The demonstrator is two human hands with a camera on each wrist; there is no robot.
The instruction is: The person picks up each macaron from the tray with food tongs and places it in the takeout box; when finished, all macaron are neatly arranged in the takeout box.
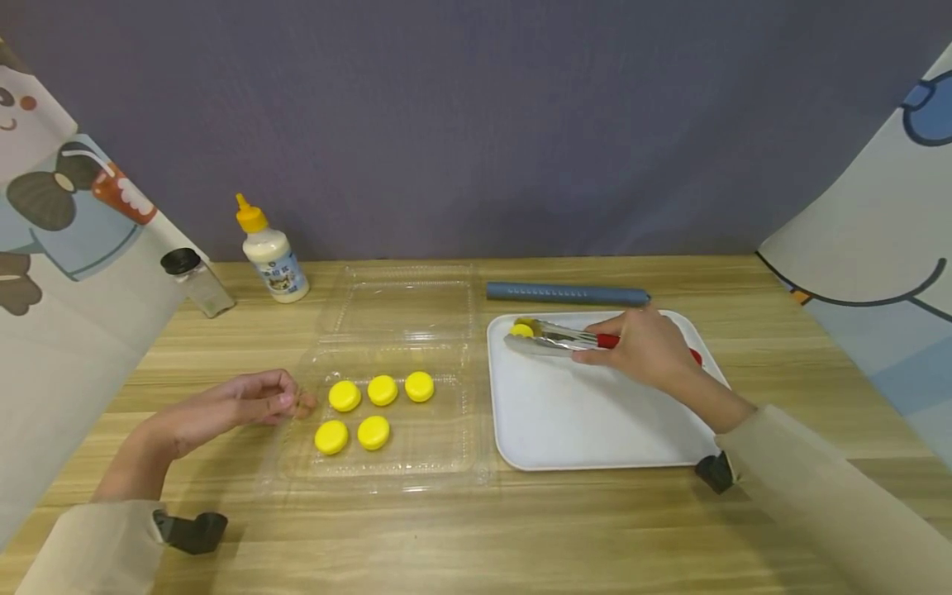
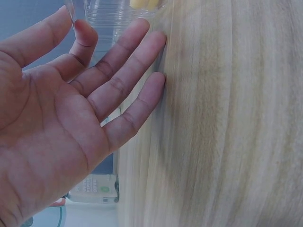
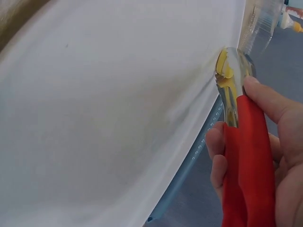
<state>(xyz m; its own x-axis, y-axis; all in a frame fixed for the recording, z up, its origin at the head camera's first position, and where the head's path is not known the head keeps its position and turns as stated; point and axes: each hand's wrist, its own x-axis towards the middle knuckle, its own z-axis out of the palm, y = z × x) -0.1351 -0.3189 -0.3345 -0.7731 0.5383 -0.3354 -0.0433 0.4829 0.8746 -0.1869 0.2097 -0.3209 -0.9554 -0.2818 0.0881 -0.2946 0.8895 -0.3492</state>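
My left hand (image 1: 223, 405) is at the left side of a clear plastic clamshell box (image 1: 431, 473), which lies with its lid folded back. Thumb and index finger pinch its thin edge; the other fingers are spread in the left wrist view. Several yellow round pieces (image 1: 345, 396) sit inside the box in two rows. Over a white tray (image 1: 580, 421), my right hand (image 1: 650, 347) grips metal tongs (image 3: 255, 161) by their red handles. One yellow round piece (image 1: 521, 330) is between the tong tips near the tray's far left corner; whether it touches the tray I cannot tell.
A blue-grey stick-shaped box (image 1: 568, 293) lies behind the tray. At the back left stand a squeeze bottle with a yellow cap (image 1: 277, 260) and a clear jar with a black lid (image 1: 201, 285). A dark cloth wall (image 1: 491, 132) closes off the back of the table.
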